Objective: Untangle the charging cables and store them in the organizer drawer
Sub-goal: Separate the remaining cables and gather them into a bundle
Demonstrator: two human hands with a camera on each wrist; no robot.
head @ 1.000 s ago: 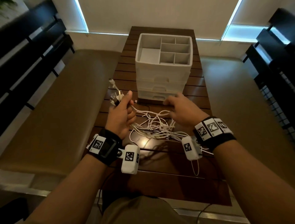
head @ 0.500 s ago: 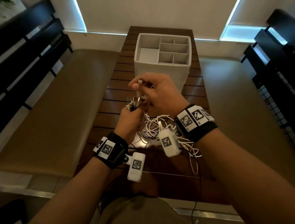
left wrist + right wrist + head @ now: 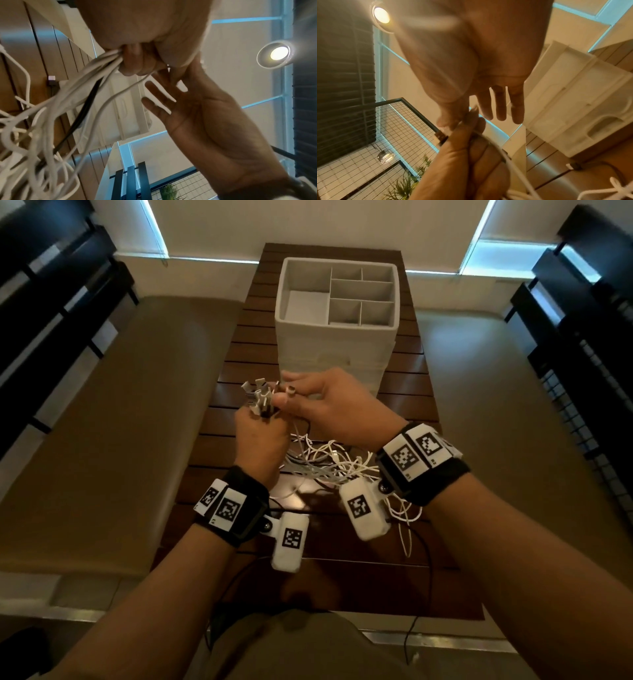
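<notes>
My left hand (image 3: 261, 429) is a fist round a bunch of white charging cables (image 3: 327, 463), held above the table. Their plug ends (image 3: 256, 398) fan out over its knuckles. My right hand (image 3: 288, 390) reaches across and pinches one plug (image 3: 291, 389) between thumb and forefinger, its other fingers straight. The rest of the tangle trails down onto the wooden table (image 3: 407, 402). The white organizer (image 3: 337, 347) stands just behind, drawers closed. In the left wrist view, the cables (image 3: 72, 102), one of them black, run out of the left hand (image 3: 132, 59). In the right wrist view, the right hand (image 3: 467, 115) meets the fist.
The organizer's top tray (image 3: 376, 290) has several open compartments. Tan benches (image 3: 102, 419) flank the narrow table on both sides. Dark slatted frames (image 3: 51, 285) stand at the far left and right. Thin black wires (image 3: 424, 570) hang at the table's near edge.
My right hand left the table in front of the organizer and came over to the plugs above my left fist. Both hands rose, lifting part of the tangle.
</notes>
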